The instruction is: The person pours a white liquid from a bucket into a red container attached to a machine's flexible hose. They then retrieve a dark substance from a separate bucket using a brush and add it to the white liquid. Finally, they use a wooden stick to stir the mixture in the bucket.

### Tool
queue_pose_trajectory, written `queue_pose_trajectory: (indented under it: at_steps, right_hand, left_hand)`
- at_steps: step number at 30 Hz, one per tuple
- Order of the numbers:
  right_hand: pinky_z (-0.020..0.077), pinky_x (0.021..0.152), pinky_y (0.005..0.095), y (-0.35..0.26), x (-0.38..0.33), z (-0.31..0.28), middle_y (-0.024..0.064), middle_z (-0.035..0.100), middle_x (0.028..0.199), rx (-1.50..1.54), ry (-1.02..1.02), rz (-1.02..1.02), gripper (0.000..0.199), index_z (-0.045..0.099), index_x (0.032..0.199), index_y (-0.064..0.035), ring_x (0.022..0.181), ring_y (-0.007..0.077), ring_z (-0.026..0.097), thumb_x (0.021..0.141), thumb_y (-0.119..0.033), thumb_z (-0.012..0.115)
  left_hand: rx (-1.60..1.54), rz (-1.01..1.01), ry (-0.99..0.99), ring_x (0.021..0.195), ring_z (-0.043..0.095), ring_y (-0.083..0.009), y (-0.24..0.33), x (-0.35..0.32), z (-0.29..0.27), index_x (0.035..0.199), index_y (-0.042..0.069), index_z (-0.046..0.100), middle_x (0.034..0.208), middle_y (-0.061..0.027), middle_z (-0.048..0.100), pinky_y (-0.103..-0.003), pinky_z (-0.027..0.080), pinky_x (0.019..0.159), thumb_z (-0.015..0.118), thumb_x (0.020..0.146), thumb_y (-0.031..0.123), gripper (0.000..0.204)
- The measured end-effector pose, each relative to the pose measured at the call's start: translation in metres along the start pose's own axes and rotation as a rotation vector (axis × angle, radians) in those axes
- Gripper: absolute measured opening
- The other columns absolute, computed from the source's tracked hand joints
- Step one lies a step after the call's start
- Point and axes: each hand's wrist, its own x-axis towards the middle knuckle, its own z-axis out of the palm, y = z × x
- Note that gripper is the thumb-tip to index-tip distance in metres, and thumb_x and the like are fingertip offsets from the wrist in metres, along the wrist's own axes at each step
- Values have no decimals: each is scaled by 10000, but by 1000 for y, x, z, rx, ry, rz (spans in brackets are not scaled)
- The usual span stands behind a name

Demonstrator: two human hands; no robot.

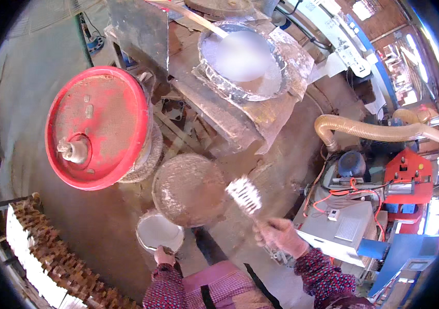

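My right hand is raised at the middle right, its fingers wrapped round the handle of a brush. The brush head is white and ridged and points up and to the left, away from any surface. Low and left of centre, my left hand is closed on the near rim of a small white bucket. Smooth whitish material shows inside the bucket. Just beyond it is a round, dusty brown lid or drum top, streaked with white.
A large drum with a red lid stands at the left. Beyond, a crusted tub of white material holds a wooden stick. Stacked wood pieces line the lower left. Machinery with a ribbed hose and orange cables occupies the right.
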Motion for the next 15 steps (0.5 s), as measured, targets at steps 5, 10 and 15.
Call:
queue_pose_trajectory:
  at_steps: [5,10,15]
  right_hand:
    - [454,577,225,-74,13,-31,-2,597,802,-136,201,-353,181,610,972,1,692,81,549,927,-166,559]
    - [435,526,218,-162,45,-64,4,590,738,-362,426,-633,211,618,905,-5,610,71,537,904,-213,586]
    - [462,466,265,-228,93,-110,22,596,731,-402,312,-606,269,620,931,-12,530,112,540,892,-279,611]
  left_hand:
    - [-416,-247,-134,751,635,-314,-90,22,15,804,60,545,791,-143,637,-412,497,677,669,663,88,190]
    - [-104,-177,-41,804,597,-378,-51,-6,-32,854,40,525,815,-178,605,-445,482,714,637,664,29,221]
    - [91,-159,48,838,574,-401,-50,-68,-107,862,26,518,832,-188,589,-458,473,742,625,669,19,220]
